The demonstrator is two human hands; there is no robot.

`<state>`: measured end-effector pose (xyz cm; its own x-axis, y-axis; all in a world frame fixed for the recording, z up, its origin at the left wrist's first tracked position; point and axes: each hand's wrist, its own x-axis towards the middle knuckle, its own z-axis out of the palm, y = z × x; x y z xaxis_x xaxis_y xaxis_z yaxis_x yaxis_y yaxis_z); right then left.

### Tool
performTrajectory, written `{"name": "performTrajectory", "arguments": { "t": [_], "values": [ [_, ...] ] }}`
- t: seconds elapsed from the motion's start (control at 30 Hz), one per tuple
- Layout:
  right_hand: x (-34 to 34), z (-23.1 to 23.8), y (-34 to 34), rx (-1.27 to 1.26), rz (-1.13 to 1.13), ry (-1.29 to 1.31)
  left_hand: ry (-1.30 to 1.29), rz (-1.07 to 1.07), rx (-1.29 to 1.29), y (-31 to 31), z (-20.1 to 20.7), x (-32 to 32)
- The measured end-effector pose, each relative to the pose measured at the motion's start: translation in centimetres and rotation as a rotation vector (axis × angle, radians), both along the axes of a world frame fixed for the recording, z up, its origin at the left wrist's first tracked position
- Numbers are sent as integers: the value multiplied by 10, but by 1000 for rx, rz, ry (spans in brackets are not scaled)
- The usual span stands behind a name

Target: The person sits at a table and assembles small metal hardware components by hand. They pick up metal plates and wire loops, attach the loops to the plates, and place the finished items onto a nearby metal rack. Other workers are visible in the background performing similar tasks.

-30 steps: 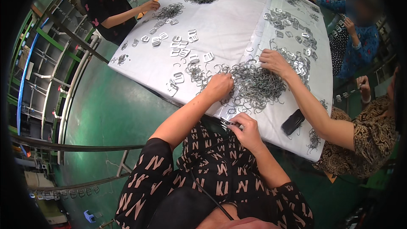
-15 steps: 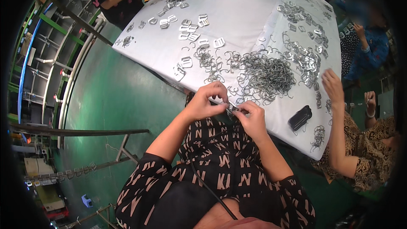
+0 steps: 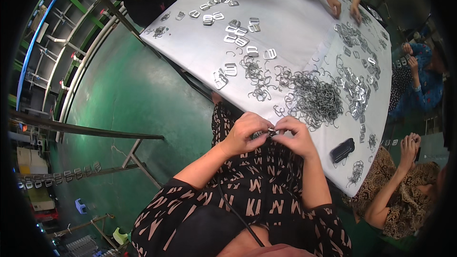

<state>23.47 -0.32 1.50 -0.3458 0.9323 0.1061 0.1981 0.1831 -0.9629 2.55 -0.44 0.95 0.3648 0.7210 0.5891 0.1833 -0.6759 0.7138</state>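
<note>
Above my lap, just off the table's near edge, my left hand and my right hand meet with bent, closed fingers. Between their fingertips they pinch a small metal piece, shiny with darker parts. Fingers cover most of it, so its exact kind is hidden. On the white-covered table beyond lies a big heap of dark, curved wire hooks. A looser cluster of hooks spreads to its left. Silver slotted buckles lie nearest the left edge, and several more buckles are farther back.
A dark box-shaped object sits near the table's right corner. Co-workers surround the table; one's hands are at the right, another's hand at the far side. A metal rail and a rack of strung buckles stand left.
My hands have drawn closer together around the metal piece. The right co-worker's hand has left the table edge, while hands have come over the far side. The whole view has shifted.
</note>
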Motion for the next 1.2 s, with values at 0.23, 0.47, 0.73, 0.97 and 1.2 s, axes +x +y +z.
{"name": "performTrajectory", "arguments": {
  "t": [0.23, 0.47, 0.73, 0.97, 1.2],
  "values": [
    [-73, -18, 92, 547, 24, -395, 9, 1, 52, -9, -5, -12],
    [-160, -51, 131, 803, 124, -705, 3, 74, 11, -18, -8, -25],
    [-117, -28, 126, 181, -143, -108, -39, 126, -52, -10, -13, -24],
    [-53, 20, 53, -277, -68, 88, -18, 281, -46, -7, -7, -12],
    [-36, 23, 13, -190, -87, 20, 53, 286, -84, -14, -14, 1]
  ]
}}
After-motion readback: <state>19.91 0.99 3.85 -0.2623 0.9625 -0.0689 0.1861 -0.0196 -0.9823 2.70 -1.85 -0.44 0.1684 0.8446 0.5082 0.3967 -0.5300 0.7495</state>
